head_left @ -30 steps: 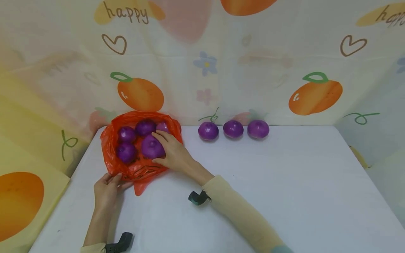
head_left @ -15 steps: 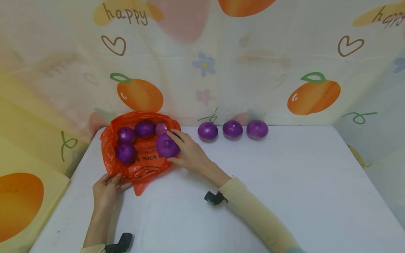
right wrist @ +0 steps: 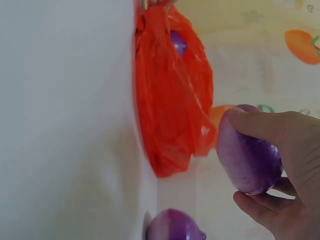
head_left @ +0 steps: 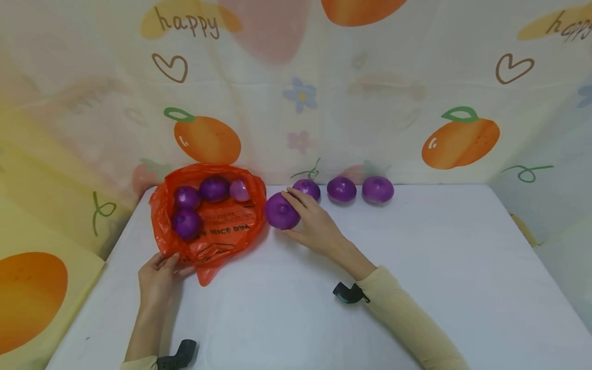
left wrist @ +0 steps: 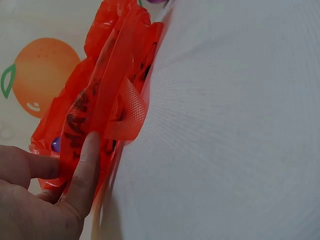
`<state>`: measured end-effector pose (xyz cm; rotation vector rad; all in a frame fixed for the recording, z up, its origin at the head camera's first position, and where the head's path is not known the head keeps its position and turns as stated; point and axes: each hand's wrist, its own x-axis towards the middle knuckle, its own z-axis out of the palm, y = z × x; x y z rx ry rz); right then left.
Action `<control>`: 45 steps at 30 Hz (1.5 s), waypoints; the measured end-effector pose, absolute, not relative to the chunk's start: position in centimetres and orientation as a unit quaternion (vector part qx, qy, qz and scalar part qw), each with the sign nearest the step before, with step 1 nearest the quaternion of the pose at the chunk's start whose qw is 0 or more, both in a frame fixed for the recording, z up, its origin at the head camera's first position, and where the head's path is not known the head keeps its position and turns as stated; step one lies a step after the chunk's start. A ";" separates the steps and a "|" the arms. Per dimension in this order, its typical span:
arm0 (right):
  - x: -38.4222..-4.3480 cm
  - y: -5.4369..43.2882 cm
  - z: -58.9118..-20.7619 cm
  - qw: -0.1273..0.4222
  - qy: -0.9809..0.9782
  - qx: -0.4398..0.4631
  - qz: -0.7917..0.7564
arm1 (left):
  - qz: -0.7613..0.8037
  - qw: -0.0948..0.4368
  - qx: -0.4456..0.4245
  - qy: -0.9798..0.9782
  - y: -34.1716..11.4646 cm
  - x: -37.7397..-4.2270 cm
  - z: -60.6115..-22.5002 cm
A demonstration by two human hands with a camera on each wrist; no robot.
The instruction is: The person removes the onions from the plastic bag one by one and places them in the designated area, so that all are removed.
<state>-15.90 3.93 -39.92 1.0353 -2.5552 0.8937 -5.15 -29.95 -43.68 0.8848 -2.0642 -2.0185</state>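
right hand: gripping the held purple onion (head_left: 282, 210), this hand (head_left: 319, 226) is pressing its thumb on one side and its fingers on the other, the forearm slanting in from the lower right.
held onion: hanging above the counter (head_left: 439, 246), just right of the red bag (head_left: 231, 239).
left hand: pinching the bag's near rim between thumb and fingers, this hand (head_left: 157, 281) is sitting low at the near left corner, the wrist pointing toward the bottom edge.
bag: standing with its mouth spreading wide, four onions (head_left: 186, 223) lying inside.
row: three onions are sitting along the counter's far edge, the leftmost (head_left: 309, 184) partly hiding behind the held one and the right hand.
hard to see: folds are hiding some bag lettering; in the left wrist view only a purple sliver is showing inside; both sleeves (head_left: 407, 313) are running out of frame.
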 end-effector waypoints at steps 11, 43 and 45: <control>-18.1 10.7 -39.4 0.137 -0.890 0.263 0.347 | -0.686 0.069 0.295 -0.661 -30.0 -5.4 -43.5; -24.0 28.8 -42.4 0.059 -0.923 -0.022 0.380 | -0.676 0.074 0.298 -0.670 -30.4 -5.1 -43.9; -24.0 29.1 -42.7 0.044 -0.925 -0.033 0.376 | -0.676 0.073 0.293 -0.672 -30.3 -5.2 -43.9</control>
